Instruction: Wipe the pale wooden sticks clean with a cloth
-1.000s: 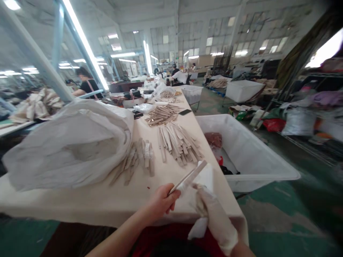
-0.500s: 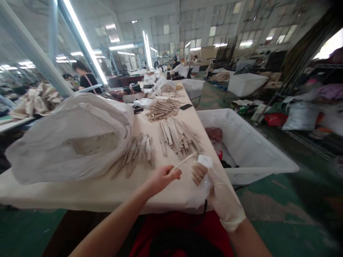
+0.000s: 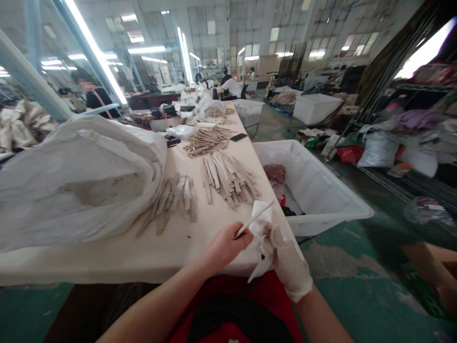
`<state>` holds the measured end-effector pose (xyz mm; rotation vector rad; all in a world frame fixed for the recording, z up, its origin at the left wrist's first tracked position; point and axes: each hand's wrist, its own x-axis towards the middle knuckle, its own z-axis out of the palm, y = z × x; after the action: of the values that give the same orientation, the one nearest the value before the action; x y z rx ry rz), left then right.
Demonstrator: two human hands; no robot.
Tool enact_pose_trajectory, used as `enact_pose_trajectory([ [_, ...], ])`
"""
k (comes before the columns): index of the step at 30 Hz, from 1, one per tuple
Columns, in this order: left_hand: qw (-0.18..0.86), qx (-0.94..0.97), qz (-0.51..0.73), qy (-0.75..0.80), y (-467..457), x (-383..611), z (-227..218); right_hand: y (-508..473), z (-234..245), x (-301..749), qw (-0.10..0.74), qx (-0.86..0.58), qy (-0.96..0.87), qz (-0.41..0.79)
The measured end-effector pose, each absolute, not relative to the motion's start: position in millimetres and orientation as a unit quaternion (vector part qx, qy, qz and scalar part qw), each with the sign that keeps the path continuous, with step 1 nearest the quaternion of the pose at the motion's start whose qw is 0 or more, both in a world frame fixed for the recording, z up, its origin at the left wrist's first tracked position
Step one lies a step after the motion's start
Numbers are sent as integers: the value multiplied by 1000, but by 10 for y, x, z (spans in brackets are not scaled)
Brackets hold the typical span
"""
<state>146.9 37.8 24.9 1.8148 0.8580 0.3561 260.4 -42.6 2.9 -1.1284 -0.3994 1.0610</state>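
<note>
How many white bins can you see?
3: a large bin beside the table, a smaller bin farther along it, another bin farther right; more may be hidden.

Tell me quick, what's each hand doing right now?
Left hand: closed, holding a thin pale strip.
Right hand: gloved and curled closed, apparently holding a white piece that hangs below it.
</note>
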Motion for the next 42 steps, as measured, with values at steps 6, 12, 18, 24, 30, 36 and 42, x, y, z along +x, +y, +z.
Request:
enact_pose_trajectory([
  [6,538,756,121,352,340,1414,373,-417,66,2569,664,-440,-208,568],
  [12,466,813,66,344,259,1098,448,-328,-5,2794,731,-458,-32,505],
  [18,397,844,82,351,258,1010,444,-287,-76,2825,741,-480,-45,467],
  [24,308,869,81,378,333,1045,438,-367,18,2838,711,-578,-167,363],
  [30,246,880,97,395,299,1040,394,-389,-31,2810,694,-612,-204,319],
  [36,238,883,107,391,303,1015,403,-437,38,2785,690,-610,-181,345],
  [42,327,845,130,401,244,1176,268,-414,-52,2536,682,-596,-182,382],
])
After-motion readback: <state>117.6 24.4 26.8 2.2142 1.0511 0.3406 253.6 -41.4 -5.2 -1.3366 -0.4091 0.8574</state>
